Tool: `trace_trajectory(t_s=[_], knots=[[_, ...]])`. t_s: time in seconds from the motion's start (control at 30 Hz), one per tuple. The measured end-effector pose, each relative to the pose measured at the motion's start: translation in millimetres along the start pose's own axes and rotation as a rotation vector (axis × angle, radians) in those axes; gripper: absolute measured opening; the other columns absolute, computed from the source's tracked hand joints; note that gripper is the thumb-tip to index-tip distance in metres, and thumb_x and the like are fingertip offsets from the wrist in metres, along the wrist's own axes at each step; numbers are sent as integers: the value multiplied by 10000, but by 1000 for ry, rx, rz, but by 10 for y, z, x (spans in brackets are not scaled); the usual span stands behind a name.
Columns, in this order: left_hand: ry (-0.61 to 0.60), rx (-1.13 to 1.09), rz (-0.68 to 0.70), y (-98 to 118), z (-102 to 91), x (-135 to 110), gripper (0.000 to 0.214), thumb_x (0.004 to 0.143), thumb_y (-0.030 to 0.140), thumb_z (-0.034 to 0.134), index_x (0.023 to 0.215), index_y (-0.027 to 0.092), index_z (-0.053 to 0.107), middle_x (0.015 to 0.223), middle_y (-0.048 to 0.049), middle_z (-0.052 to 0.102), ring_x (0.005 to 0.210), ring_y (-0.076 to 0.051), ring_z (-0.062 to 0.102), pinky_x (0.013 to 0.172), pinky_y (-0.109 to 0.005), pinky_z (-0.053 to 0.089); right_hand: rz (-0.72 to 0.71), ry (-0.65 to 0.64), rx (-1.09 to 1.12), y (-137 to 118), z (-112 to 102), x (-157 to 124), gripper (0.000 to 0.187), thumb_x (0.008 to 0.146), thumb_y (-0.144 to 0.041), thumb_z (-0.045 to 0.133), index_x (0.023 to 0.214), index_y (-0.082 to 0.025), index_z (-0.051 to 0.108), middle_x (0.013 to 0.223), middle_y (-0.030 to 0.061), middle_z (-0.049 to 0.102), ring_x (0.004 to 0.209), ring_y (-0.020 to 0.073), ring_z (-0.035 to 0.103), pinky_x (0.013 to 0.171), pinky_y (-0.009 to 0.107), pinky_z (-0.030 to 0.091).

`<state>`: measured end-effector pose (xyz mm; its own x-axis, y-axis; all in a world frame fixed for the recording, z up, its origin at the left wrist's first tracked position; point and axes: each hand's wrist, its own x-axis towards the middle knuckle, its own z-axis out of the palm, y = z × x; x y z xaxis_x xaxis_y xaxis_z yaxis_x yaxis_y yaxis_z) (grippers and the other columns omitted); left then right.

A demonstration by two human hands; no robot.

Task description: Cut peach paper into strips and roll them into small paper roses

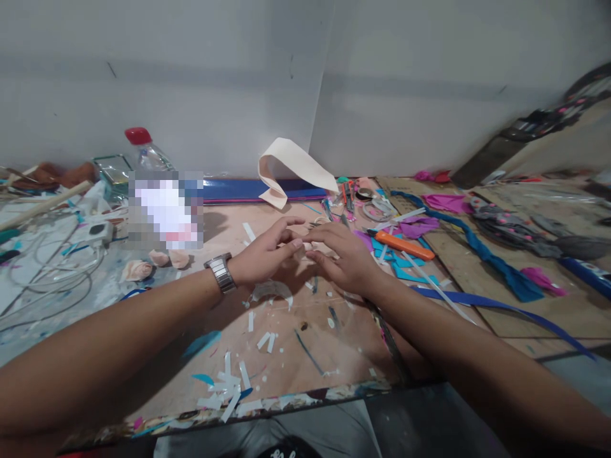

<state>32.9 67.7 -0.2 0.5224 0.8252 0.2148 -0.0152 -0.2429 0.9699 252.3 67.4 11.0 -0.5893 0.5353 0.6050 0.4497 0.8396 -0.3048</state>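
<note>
My left hand (266, 254), with a metal watch (220, 272) on the wrist, and my right hand (344, 257) meet over the middle of a brown worktable (286, 356). Their fingertips pinch together around a small pale pink piece (308, 245) that is mostly hidden between them. A curled peach paper strip (291, 166) stands just behind the hands. Pale paper roses (137, 270) lie to the left of my left wrist.
An orange utility knife (403, 245), scissors (377, 207) and blue, teal and magenta paper scraps lie to the right. A red-capped bottle (146, 152), white cables (57, 267) and a charger sit at the left. White paper bits litter the front edge.
</note>
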Motion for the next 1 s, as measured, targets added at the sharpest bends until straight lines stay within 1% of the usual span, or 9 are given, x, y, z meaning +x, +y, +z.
trace_trajectory(t_s=[0.1,0.13,0.2,0.37,0.47,0.6,0.73,0.87,1.0], knots=[[136,22,-7,-1,-16,32,334,968,500,586,1070,182,572,1000,-47,642,878,-148,610,778,-282,505,18,92,-32,15,-9,4,199,971,-349,653,1130,-232,676,1085,91,744,1028,257,680,931,436,513],[161,43,-12,1,-22,39,325,965,500,586,978,176,576,949,-35,631,854,-145,598,770,-279,498,24,120,-40,19,-12,5,196,961,-353,671,1113,-230,679,1078,90,749,1021,256,687,927,431,514],[170,102,-27,15,-28,43,343,956,498,596,875,165,583,855,-18,617,793,-136,576,736,-269,473,36,156,-48,22,-17,7,195,945,-363,695,1083,-225,686,1065,92,754,1009,256,695,918,427,518],[147,125,-64,77,9,7,376,896,518,686,888,145,639,814,-16,635,691,-113,541,630,-241,411,35,173,-46,9,-20,11,190,940,-392,698,1031,-226,693,1020,84,761,963,249,702,886,416,525],[129,110,-74,96,29,-6,381,881,517,707,919,140,669,842,-33,671,691,-117,563,626,-243,419,41,173,-51,0,-15,8,181,938,-385,701,1030,-230,695,1018,82,764,961,249,705,883,416,530],[144,86,-63,106,20,4,347,875,485,716,899,142,677,836,-28,671,695,-116,559,640,-249,419,56,182,-25,-7,-8,6,175,941,-371,698,1049,-233,697,1026,79,760,959,245,706,875,411,538],[149,-42,-109,114,15,22,297,837,434,750,872,151,663,828,-14,658,726,-118,571,684,-252,455,75,195,11,-16,-14,4,188,945,-369,690,1080,-237,698,1044,82,756,978,248,708,877,410,544],[156,-177,-142,125,28,27,257,803,373,773,841,159,636,817,-4,636,726,-109,570,685,-240,470,73,213,14,-31,-24,-5,199,939,-381,694,1087,-250,704,1036,79,759,973,259,707,887,428,545],[164,-258,-203,125,38,27,195,815,317,736,827,163,616,807,2,615,739,-108,576,716,-248,465,89,220,12,-41,-26,-9,215,941,-393,692,1100,-249,700,1046,87,755,992,266,702,903,439,545]])
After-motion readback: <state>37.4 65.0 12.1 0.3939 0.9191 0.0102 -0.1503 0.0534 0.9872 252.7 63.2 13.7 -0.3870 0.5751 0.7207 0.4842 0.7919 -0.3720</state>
